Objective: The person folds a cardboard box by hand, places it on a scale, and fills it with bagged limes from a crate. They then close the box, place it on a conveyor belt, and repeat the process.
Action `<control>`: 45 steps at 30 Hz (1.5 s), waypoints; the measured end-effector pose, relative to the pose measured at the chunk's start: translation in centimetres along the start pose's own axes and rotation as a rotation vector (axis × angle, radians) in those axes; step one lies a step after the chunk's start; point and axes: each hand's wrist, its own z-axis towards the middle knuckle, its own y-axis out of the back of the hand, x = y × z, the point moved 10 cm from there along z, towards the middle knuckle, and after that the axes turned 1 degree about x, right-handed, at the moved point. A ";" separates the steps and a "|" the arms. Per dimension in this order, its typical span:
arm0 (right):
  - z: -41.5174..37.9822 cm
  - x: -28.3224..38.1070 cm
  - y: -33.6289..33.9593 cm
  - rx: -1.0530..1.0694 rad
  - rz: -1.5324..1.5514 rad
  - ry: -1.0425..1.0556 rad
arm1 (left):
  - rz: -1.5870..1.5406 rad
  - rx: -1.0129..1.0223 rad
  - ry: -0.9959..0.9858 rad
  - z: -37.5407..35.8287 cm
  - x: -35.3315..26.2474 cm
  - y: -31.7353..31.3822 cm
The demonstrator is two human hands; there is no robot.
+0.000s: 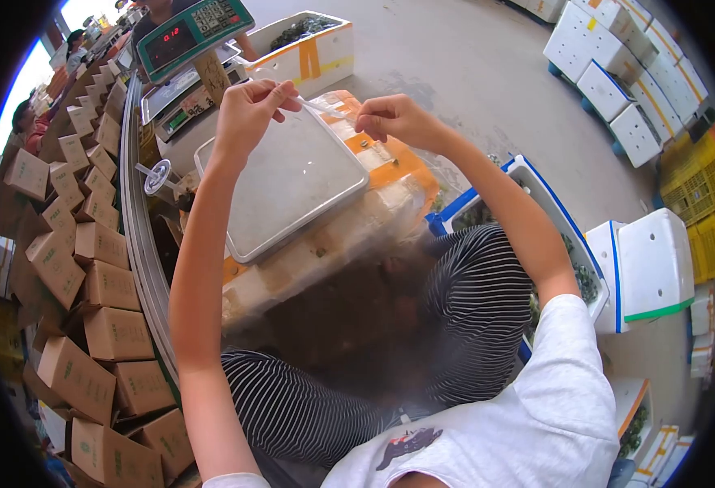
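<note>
My left hand (256,114) is raised over the far left part of a grey tray (292,179), its fingers pinched on one end of a thin whitish strip (318,106). Across from it, my right hand (394,122) is closed near the other end of the strip, beyond the tray's right edge; what its fingertips hold is too small to name. The tray rests on a foam box (357,220) wrapped in orange and clear tape.
A scale with a green display (195,37) stands at the far left. Small cartons (113,285) line a metal rail (142,236). An open foam box (312,61) is beyond; a blue-edged box (569,228) is right. People are at the upper left.
</note>
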 end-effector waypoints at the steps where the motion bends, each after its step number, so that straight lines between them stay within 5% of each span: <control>1: -0.8 -0.5 0.2 -0.013 0.012 -0.033 | 0.013 0.085 0.051 0.0 0.9 -1.0; 5: -4.1 -4.2 3.8 -0.154 -0.085 -0.188 | 0.066 0.343 0.219 -1.5 2.9 -5.6; 8: -8.5 -10.9 11.1 -0.446 -0.579 -0.410 | 0.132 0.532 0.197 -2.1 3.2 -8.2; 11: -13.0 -21.0 13.4 -0.361 -0.545 -0.729 | 0.174 0.783 0.178 -5.0 1.8 -10.6; 14: -14.9 -23.9 9.1 0.249 -1.030 -1.031 | 0.429 1.028 0.243 -8.0 3.2 -12.7; 15: -14.1 -19.7 7.8 0.283 -1.020 -1.048 | 0.500 1.084 0.286 -8.9 3.6 -12.9; 17: -10.0 -14.8 7.3 -0.143 -0.924 -0.576 | 0.507 1.057 0.293 -9.0 4.2 -13.2; 19: -5.9 -1.0 2.6 -0.106 -0.592 -0.117 | 0.458 0.956 0.229 -8.0 4.6 -13.5; 22: -6.1 9.7 -9.4 0.652 0.178 -0.128 | 0.359 0.716 0.161 -8.6 3.3 -13.4; 24: -6.2 11.5 -14.4 0.903 0.195 -0.075 | 0.385 0.584 0.263 -10.5 -0.8 -12.7; 25: -6.8 11.8 -16.5 1.027 0.204 -0.040 | 0.534 0.556 0.084 -11.0 -1.3 -12.3; 29: -2.8 8.6 -11.2 0.807 0.476 -0.254 | 1.103 0.452 -0.668 -11.9 -0.4 -11.6; 31: 0.2 4.4 -6.1 0.446 0.255 -0.103 | 1.087 0.569 -0.508 -13.3 1.1 -11.2; 32: 0.7 3.5 -3.9 0.218 0.116 -0.049 | 0.902 0.700 -0.152 -14.2 1.8 -11.3; 33: -0.2 3.3 -5.6 0.270 -0.072 -0.040 | 0.689 0.815 0.196 -16.2 3.5 -11.5; 35: -4.4 4.6 -10.0 0.376 -0.443 -0.015 | 0.683 1.040 0.266 -21.8 8.3 -13.7; 39: -19.0 10.2 -25.1 1.083 -0.625 0.016 | 0.845 1.476 0.245 -32.9 16.5 -18.5; 43: -24.7 5.7 -34.6 1.020 -0.236 -0.312 | 0.822 1.476 0.183 -32.2 16.0 -18.7; 45: -27.5 0.2 -38.7 0.749 0.172 -0.545 | 0.804 1.481 0.145 -32.1 16.6 -18.1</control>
